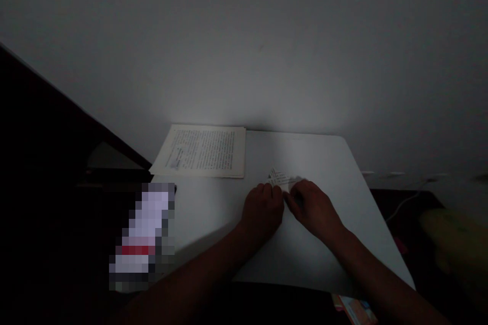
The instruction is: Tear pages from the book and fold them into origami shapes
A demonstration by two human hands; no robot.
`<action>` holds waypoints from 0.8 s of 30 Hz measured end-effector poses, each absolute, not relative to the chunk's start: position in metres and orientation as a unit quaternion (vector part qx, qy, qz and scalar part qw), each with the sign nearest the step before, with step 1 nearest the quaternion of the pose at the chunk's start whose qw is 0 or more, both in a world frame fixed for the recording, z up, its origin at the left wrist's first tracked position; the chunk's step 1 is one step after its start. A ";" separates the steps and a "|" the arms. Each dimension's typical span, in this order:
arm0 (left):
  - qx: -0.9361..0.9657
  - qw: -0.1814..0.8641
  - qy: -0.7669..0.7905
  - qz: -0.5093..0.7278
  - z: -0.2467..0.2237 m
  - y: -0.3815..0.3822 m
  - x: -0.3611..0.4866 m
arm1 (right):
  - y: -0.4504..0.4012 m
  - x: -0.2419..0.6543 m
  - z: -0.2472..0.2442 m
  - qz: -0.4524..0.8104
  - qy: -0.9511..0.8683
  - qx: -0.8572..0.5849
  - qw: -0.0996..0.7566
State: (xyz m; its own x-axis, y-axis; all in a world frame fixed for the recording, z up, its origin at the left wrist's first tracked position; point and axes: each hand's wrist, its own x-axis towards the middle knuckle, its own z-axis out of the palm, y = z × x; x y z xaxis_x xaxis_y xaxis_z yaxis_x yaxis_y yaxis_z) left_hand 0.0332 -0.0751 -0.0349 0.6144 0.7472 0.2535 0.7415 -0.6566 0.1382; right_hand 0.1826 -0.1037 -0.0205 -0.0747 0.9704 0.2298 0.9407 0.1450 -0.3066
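A small folded piece of printed paper (pixel 281 177) shows just beyond my hands on the white table (pixel 305 155). My left hand (pixel 264 208) is closed, knuckles up, at the paper's near left edge. With thumb and fingers bent together, my right hand (pixel 314 208) pinches the paper's right side. The paper's near part is hidden by my hands. Dim light leaves the fingertips hard to make out.
Printed sheets (pixel 206 150) lie stacked at the table's back left. A pixelated bright-screened device (pixel 147 228) is at the left edge. Behind stands a wall (pixel 244 51). A cable (pixel 406 200) runs at the right, near a yellowish object (pixel 457 244).
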 end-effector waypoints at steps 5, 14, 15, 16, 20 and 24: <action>0.899 0.016 0.424 0.112 -0.030 -0.073 0.035 | -0.099 0.181 -0.024 0.025 -0.724 -0.661 0.192; 0.881 0.035 0.469 0.051 -0.026 -0.064 0.044 | -0.100 0.180 -0.026 -0.007 -0.740 -0.654 0.157; 0.879 0.037 0.474 0.047 -0.025 -0.063 0.046 | -0.100 0.180 -0.026 -0.009 -0.743 -0.652 0.151; 0.876 0.040 0.479 0.042 -0.025 -0.062 0.047 | -0.100 0.179 -0.025 -0.011 -0.745 -0.651 0.146; 0.869 0.050 0.491 0.021 -0.021 -0.058 0.050 | -0.100 0.179 -0.022 -0.013 -0.750 -0.650 0.120; 0.870 0.068 0.488 0.001 -0.016 -0.055 0.052 | -0.098 0.178 -0.019 -0.008 -0.751 -0.653 0.096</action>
